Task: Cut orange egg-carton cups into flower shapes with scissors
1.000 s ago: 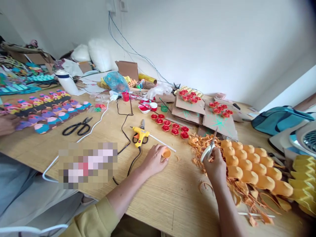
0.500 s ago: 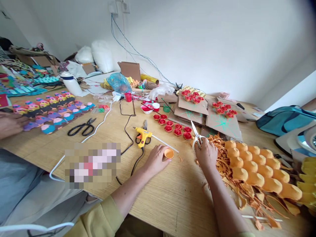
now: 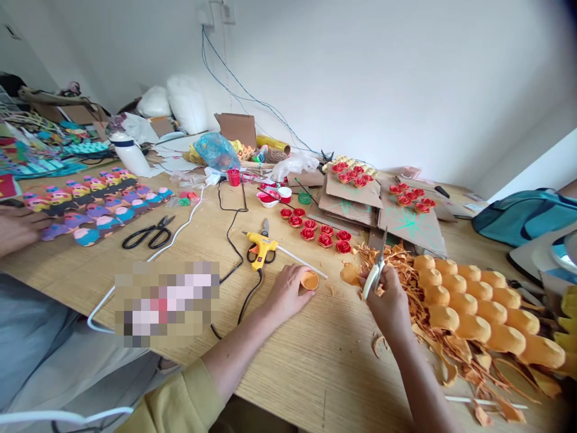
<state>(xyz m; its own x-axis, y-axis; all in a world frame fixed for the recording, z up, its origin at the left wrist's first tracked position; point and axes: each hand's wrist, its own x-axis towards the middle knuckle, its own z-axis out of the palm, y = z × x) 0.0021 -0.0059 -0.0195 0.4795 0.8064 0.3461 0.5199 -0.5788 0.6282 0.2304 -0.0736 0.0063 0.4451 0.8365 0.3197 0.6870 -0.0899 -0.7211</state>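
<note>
My left hand (image 3: 288,290) rests on the table with its fingers around a small orange egg-carton cup (image 3: 309,281), whose open top faces up. In my right hand (image 3: 391,300) is a pair of scissors (image 3: 378,270) with pale handles, blades pointing up and away. A flat orange carton piece (image 3: 350,273) lies just left of the scissors, by my right fingertips; whether they touch it I cannot tell. Beyond my left hand lies a yellow glue gun (image 3: 261,251) with a white glue stick (image 3: 301,262) in its back end, on top of another pair of scissors.
Orange egg cartons (image 3: 469,294) and a heap of orange trimmings (image 3: 406,270) lie right. Red carton roses (image 3: 324,239) stand ahead, more on cardboard (image 3: 417,225). Left are black scissors (image 3: 148,233), painted carton figures (image 3: 97,207), cables and another person's hand (image 3: 18,231).
My right hand has moved right and slightly nearer, with the scissors turning from leaning left to nearly upright. The flat orange piece now shows beside them. My left hand stays around the cup.
</note>
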